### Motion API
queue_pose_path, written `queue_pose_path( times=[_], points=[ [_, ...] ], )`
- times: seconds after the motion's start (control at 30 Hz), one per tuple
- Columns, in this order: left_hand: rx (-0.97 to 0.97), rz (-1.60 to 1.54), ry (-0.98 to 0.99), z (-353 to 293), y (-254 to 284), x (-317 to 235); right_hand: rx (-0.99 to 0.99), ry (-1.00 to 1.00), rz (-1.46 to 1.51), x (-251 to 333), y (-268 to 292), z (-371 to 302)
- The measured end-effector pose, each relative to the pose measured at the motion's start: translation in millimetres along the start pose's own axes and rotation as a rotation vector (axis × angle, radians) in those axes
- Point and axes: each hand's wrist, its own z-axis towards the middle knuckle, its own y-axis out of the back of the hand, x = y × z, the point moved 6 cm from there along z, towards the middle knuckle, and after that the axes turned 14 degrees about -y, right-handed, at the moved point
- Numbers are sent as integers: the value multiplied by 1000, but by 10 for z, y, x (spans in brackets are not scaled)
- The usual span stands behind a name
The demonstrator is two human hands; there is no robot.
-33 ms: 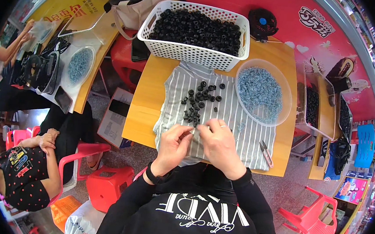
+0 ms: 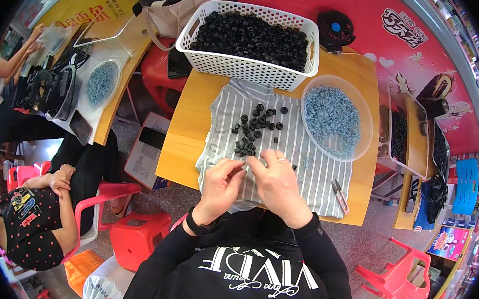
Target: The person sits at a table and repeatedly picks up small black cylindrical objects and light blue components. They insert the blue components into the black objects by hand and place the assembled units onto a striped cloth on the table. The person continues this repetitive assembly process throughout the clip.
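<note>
My left hand (image 2: 222, 183) and my right hand (image 2: 279, 187) meet at the near part of a grey-and-white striped cloth (image 2: 225, 112), thumbs and fingers pinched together. Whatever lies between the fingertips is hidden. Just beyond them is a loose group of small black ring-shaped parts (image 2: 257, 134). One more black piece (image 2: 294, 167) shows beside my right hand; whether it is held or lying on the cloth I cannot tell. To the right stands a round clear tub (image 2: 365, 142) of small translucent bluish pieces (image 2: 332, 117). Small thread snips (image 2: 340, 197) lie at the cloth's right edge.
A white perforated basket (image 2: 243, 70) heaped with black parts (image 2: 251, 38) stands at the table's (image 2: 180, 156) far side, next to a black fan (image 2: 335, 31). Red stools (image 2: 139, 240) and a seated person (image 2: 37, 212) are at left; a red chair (image 2: 401, 280) is at right.
My right hand has shifted slightly left, closer to my left fingertips. A black piece now shows beside it, and the one seen at my fingertips is hidden.
</note>
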Motion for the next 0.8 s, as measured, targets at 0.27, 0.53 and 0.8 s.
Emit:
queue_pose_path(
  times=[0.27, 0.53, 0.8],
  points=[
    [-40, -5, 89, -49, 143, 34, 38, 14, -148, -161, 5, 0],
    [-32, -15, 41, 6, 122, -6, 36, -55, -63, -176, 111, 351],
    [-26, -87, 98, -80, 177, -8, 76, -27, -164, -241, -194, 632]
  ],
)
